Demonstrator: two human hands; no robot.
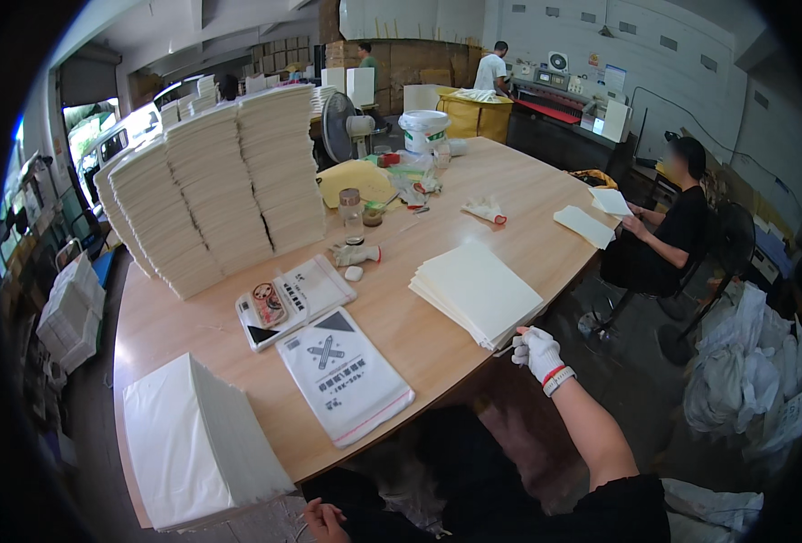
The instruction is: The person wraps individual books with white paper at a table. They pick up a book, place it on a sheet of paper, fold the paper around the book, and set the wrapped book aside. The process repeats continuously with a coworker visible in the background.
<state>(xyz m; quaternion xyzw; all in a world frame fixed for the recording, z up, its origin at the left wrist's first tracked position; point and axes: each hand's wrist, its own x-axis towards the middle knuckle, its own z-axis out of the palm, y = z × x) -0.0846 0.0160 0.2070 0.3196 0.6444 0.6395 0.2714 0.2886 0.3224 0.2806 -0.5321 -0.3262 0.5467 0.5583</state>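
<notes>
My right hand [538, 353], in a white glove with a red band at the cuff, is closed at the near corner of a stack of cream paper sheets [482, 288]. A small dark thing shows at its fingertips, too small to name. At the lower edge, my bare left hand [325, 522] hangs below the table, fingers loosely bent and a little apart, with nothing seen in them. Nearest to it are a tall stack of white-wrapped paper [179, 443] and a flat printed plastic packet [345, 376].
High paper piles [215, 185] stand at the left of the wooden table [437, 380]. A second packet [310, 294] carries a small patterned box [267, 306]. Behind are a glass jar [351, 217], a fan [337, 127] and a white bucket [424, 131]. A co-worker [681, 217] sits right, handling sheets.
</notes>
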